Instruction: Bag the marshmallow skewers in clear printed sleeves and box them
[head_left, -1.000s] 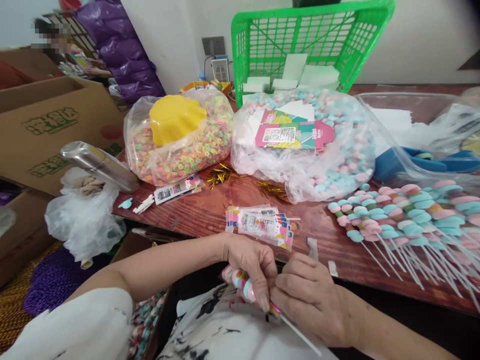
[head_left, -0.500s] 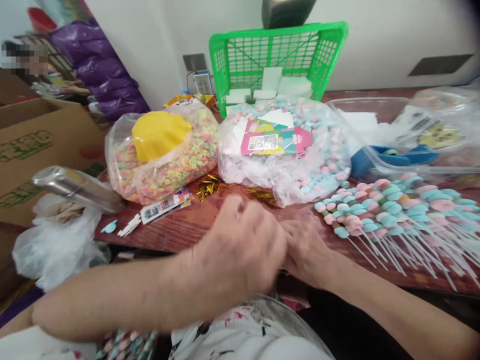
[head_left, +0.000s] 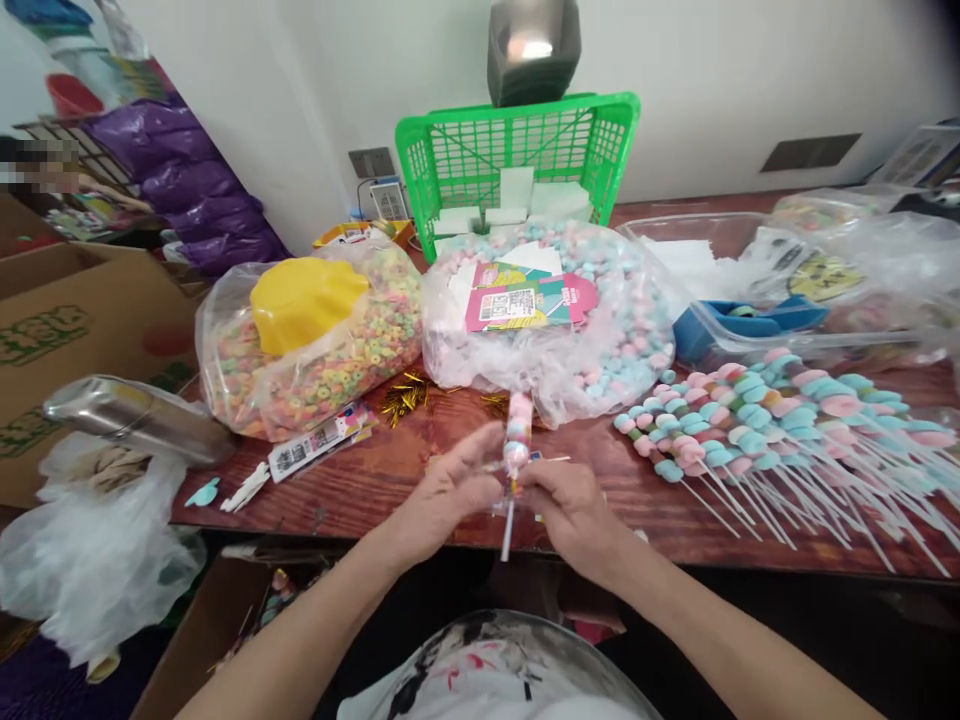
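Table [head_left: 390,480]: dark red wood, across the middle of the frame. Green basket [head_left: 517,150]: upper centre, tipped on its side against the wall. Two clear bags: one of pink and blue sweets [head_left: 622,340] at centre, one of coloured rings [head_left: 337,360] to its left with a yellow bowl [head_left: 304,300] on top. Heap of finished skewers [head_left: 750,420]: right of the frame, sweets to the left, sticks fanned to the lower right. My left hand [head_left: 442,495] and right hand [head_left: 574,505]: lower centre, just above the table's near edge, fingertips of both pinched on one candy skewer [head_left: 517,420] from either side. Skewer: long axis near upright in the frame, sweets end up toward the pink and blue bag, bare white stick [head_left: 508,525] pointing down toward me. Handling, by my judgement: very light; stick thin, stiff, apt to snap if bent; sweets soft, easily squashed or slid. Best held where the lowest sweets meet the stick, lightly, which is where my fingers are.
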